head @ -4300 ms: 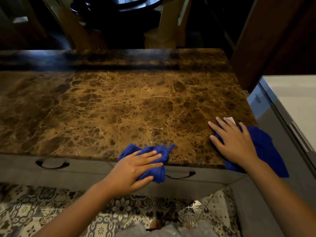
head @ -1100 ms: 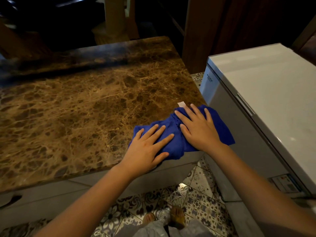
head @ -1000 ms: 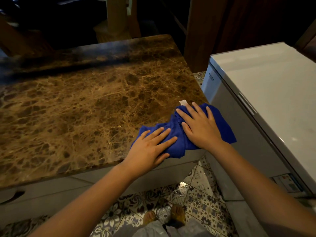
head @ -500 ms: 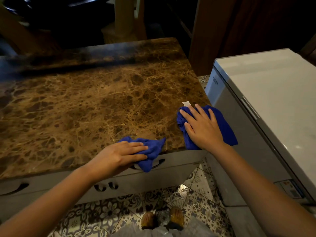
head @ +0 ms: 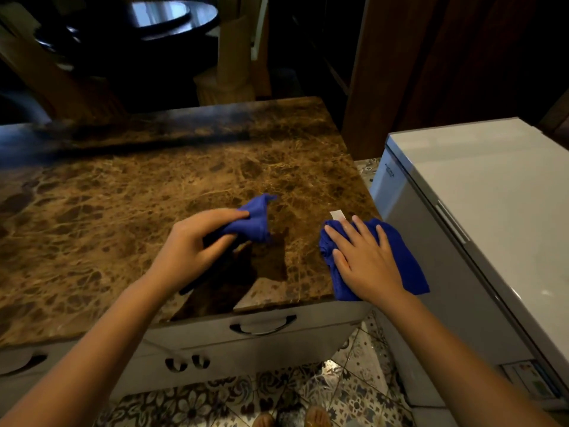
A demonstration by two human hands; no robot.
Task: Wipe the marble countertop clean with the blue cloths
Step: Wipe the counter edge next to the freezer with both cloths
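You see one blue cloth (head: 254,221) bunched above the marble countertop (head: 107,217); the other cloth (head: 400,257) lies flat at its right corner.

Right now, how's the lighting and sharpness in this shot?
Head view: warm light on the marble countertop, its far strip dark; the left hand casts a hard shadow beneath it; wide-angle bends the white appliance edges; background nearly black.
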